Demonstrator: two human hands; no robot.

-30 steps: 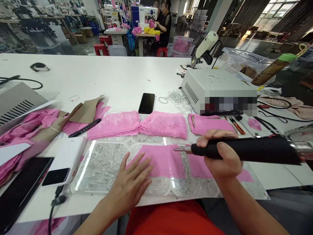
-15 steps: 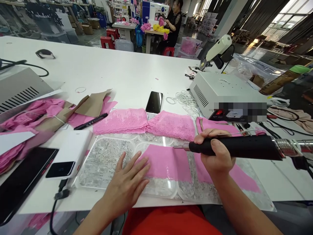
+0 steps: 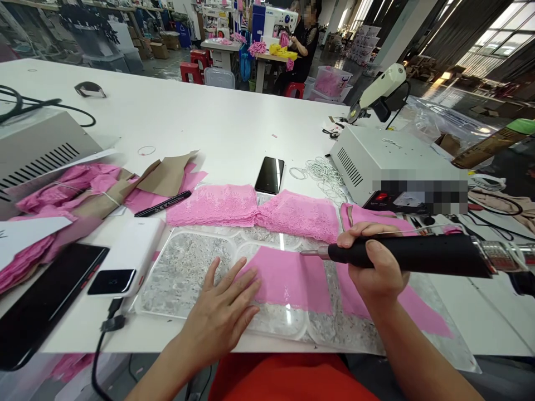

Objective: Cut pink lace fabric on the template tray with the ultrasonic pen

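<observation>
My left hand [image 3: 228, 303] lies flat with spread fingers over the left edge of a pink fabric piece [image 3: 288, 281]. The fabric rests on a clear plastic sheet with rounded panels [image 3: 188, 273]. My right hand [image 3: 378, 273] is wrapped around a thick black handheld tool [image 3: 422, 255], held nearly level. Its thin metal tip [image 3: 315, 253] points left and is at the upper edge of the fabric; whether it touches I cannot tell. Another pink piece [image 3: 426, 312] lies partly beneath my right forearm. Two stacks of pink lace pieces [image 3: 213, 206] [image 3: 298, 214] sit just behind.
Left are a white power bank [image 3: 127, 256], a large black phone [image 3: 50, 301], a black pen [image 3: 163, 204] and bundled pink fabric [image 3: 83, 184]. Behind lie a smaller phone [image 3: 270, 175] and white elastic cord [image 3: 321, 174]. A grey machine box [image 3: 393, 156] stands right; a person [image 3: 303, 50] sits beyond.
The camera view has turned slightly left, so the scene sits a little farther right. Both hands, the tool and the fabric keep about the same places relative to each other.
</observation>
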